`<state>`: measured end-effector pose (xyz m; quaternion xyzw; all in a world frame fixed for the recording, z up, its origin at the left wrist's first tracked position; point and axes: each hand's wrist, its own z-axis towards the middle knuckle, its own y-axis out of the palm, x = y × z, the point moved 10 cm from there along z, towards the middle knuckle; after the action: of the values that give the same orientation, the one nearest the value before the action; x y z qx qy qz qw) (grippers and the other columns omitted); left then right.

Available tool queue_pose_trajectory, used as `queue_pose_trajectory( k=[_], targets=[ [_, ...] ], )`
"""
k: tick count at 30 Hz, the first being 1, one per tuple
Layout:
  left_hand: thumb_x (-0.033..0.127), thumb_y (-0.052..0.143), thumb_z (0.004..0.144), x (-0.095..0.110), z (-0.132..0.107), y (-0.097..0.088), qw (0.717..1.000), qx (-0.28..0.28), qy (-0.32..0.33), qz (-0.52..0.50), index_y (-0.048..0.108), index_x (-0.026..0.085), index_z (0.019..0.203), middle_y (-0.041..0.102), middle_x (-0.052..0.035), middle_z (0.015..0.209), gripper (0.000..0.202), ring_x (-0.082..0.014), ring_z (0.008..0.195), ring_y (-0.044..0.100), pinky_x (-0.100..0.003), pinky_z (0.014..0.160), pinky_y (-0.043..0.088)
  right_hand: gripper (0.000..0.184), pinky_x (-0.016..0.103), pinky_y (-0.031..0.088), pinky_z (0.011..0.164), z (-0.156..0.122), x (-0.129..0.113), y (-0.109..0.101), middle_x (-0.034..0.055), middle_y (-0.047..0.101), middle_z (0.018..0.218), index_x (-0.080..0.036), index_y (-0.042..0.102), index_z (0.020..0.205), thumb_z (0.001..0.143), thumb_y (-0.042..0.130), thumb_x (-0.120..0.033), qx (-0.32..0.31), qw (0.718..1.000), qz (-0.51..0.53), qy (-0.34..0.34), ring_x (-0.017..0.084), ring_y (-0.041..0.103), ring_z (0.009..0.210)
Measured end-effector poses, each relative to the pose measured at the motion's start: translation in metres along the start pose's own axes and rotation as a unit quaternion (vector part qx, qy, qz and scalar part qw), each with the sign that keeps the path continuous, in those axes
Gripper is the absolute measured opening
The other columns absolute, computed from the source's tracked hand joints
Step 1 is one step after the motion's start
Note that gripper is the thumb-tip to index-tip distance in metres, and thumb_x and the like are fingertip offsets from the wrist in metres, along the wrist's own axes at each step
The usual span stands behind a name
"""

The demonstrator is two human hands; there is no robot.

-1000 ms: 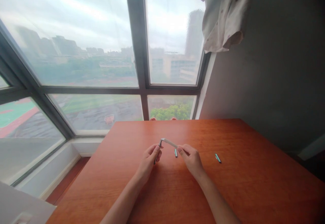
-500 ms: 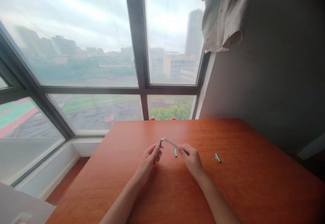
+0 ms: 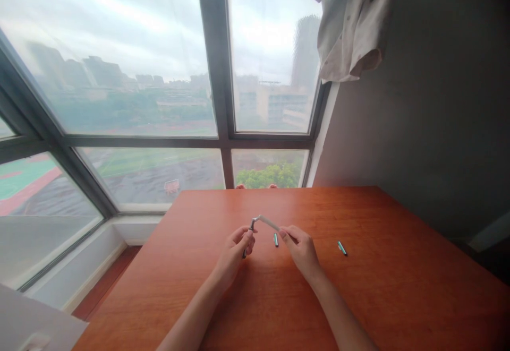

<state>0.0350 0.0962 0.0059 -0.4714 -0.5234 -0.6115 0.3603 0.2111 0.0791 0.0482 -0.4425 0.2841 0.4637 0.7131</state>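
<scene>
My left hand (image 3: pixel 236 245) pinched the dark piece (image 3: pixel 252 225), my right hand (image 3: pixel 300 246) the pale rod (image 3: pixel 270 223), the two close together above the table (image 3: pixel 179 245); a slack hold risked letting either drop.

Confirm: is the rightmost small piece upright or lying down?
Lying down: the small piece rests lengthwise on the table, right of the right hand.

No lettering can be read; no numbers or signs either.
</scene>
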Motion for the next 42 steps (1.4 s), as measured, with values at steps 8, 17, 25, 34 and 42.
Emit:
queue_pose_trajectory(
  k=[8, 17, 25, 34, 42],
  targets=[
    [0.047, 0.063, 0.08, -0.0021, -0.0001, -0.0022, 1.0, 0.006, 0.003, -0.004, 0.063, 0.016, 0.089, 0.046, 0.0036, 0.06, 0.033, -0.0075, 0.051, 0.037, -0.021, 0.05, 0.026, 0.043, 0.023, 0.039, 0.056, -0.0002, 0.0009, -0.004, 0.0031, 0.06, 0.067, -0.016, 0.072, 0.084, 0.09, 0.046, -0.05, 0.02, 1.0, -0.003, -0.003, 0.016, 0.053, 0.062],
    [0.048, 0.064, 0.078, -0.0026, 0.0007, -0.0004, 1.0, 0.0, -0.009, -0.025, 0.063, 0.015, 0.087, 0.043, 0.004, 0.059, 0.034, -0.0072, 0.05, 0.035, -0.021, 0.049, 0.024, 0.042, 0.025, 0.041, 0.059, -0.0003, 0.0043, -0.0035, 0.005, 0.064, 0.072, -0.016, 0.072, 0.086, 0.09, 0.047, -0.05, 0.02, 1.0, 0.0, 0.002, 0.017, 0.056, 0.066],
    [0.05, 0.068, 0.073, -0.0004, 0.0001, -0.0005, 1.0, 0.008, -0.012, -0.021, 0.064, 0.014, 0.084, 0.043, 0.0039, 0.059, 0.038, -0.0069, 0.049, 0.036, -0.021, 0.049, 0.025, 0.041, 0.023, 0.04, 0.058, -0.0004, 0.0001, 0.0036, 0.0029, 0.06, 0.069, -0.017, 0.071, 0.082, 0.09, 0.047, -0.048, -0.011, 1.0, 0.022, -0.008, 0.016, 0.054, 0.065],
    [0.052, 0.067, 0.072, -0.0027, 0.0013, -0.0041, 0.999, 0.015, -0.026, -0.024, 0.063, 0.014, 0.083, 0.043, 0.0039, 0.058, 0.039, -0.0079, 0.05, 0.036, -0.021, 0.048, 0.025, 0.041, 0.025, 0.042, 0.06, 0.0003, -0.0028, 0.0007, 0.0045, 0.064, 0.071, -0.017, 0.071, 0.082, 0.091, 0.046, -0.048, -0.004, 1.0, 0.004, -0.013, 0.017, 0.056, 0.066],
    [0.049, 0.068, 0.073, -0.0004, 0.0014, -0.0079, 0.999, 0.025, -0.017, -0.036, 0.064, 0.014, 0.082, 0.043, 0.0036, 0.059, 0.037, -0.0067, 0.05, 0.036, -0.02, 0.048, 0.024, 0.041, 0.025, 0.041, 0.059, -0.0003, 0.0028, -0.0036, 0.005, 0.064, 0.072, -0.017, 0.073, 0.086, 0.09, 0.047, -0.05, 0.018, 1.0, 0.006, 0.007, 0.017, 0.057, 0.066]
  ],
)
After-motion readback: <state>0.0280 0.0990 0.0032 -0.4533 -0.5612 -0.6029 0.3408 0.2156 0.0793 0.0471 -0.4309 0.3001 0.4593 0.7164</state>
